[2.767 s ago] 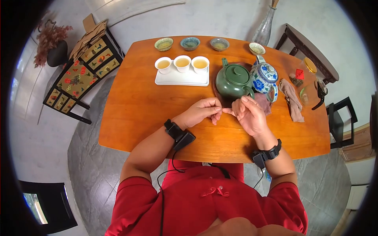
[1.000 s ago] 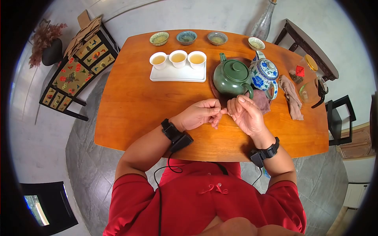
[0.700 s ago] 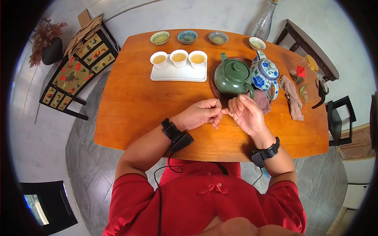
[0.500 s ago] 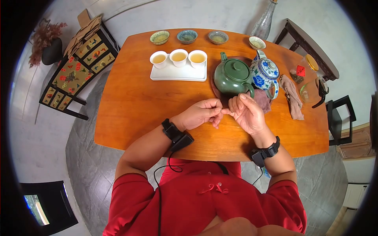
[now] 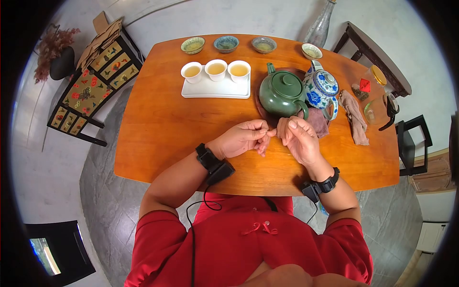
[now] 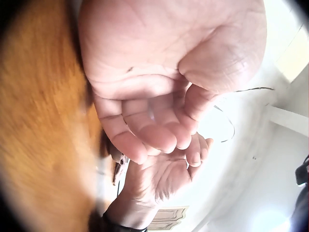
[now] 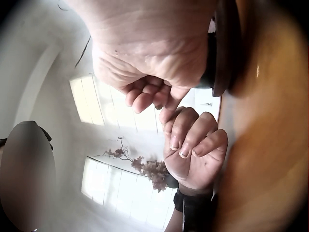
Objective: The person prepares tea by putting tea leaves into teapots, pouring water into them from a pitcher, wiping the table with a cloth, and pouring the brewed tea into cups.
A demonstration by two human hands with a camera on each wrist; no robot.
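Observation:
My left hand (image 5: 244, 138) is above the table's near half, fingers bent, its thumb and index finger pinching the tip of the right hand's little finger. My right hand (image 5: 302, 143) has its other fingers curled and its thumb against them, with nothing seen in its grip. It is just in front of the green teapot (image 5: 283, 93), whose handle is close to the fingertips. In the left wrist view the left hand (image 6: 164, 63) shows its palm, the right hand (image 6: 161, 181) beyond. The right wrist view shows the right hand (image 7: 149, 53) meeting the left hand (image 7: 195, 154).
Three white cups (image 5: 216, 70) of pale yellow liquid stand on a white tray (image 5: 215, 91). Several small bowls (image 5: 226, 44) line the far edge. Right of the green teapot are a blue-and-white teapot (image 5: 321, 91), a cloth (image 5: 354, 119), a jar (image 5: 368, 85) and a glass pitcher (image 5: 375, 111).
The right hand has turned slightly and its thumb lies lower over the curled fingers; less of its little finger shows. The left hand stays almost still. The table view has shifted slightly since the first frame.

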